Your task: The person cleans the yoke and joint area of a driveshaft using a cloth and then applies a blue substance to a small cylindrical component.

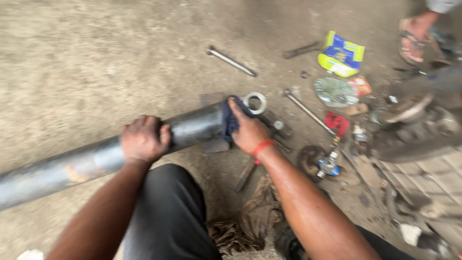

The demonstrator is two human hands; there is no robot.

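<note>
Hands worked a long steel pipe (96, 161) on a workshop floor, the left hand (143, 139) wrapped over the top of the tube near its middle and the right hand (248, 130) pressing a dark blue rag (230, 123) flat against the pipe's far end, fingers spread over the cloth and a red band at the wrist. The pipe lay directly under both hands, its long axis running from the lower left of the view up toward the centre right, so that the right hand sat at the end and the left held well back along the shaft. A pale metal ring (255, 102) lay just beyond the rag, touching or nearly touching the pipe's mouth; motion blur made that hard to tell. The person's dark-trousered knee (168, 212) rose between the forearms, with a crumpled brown cloth (250, 216) beside it on the concrete. Farther out lay a long wrench (231, 61), a second rod-like tool (308, 111), a yellow and blue packet (340, 54) and scattered small parts, while another person's sandalled foot (414, 38) stood at the upper right.
</note>
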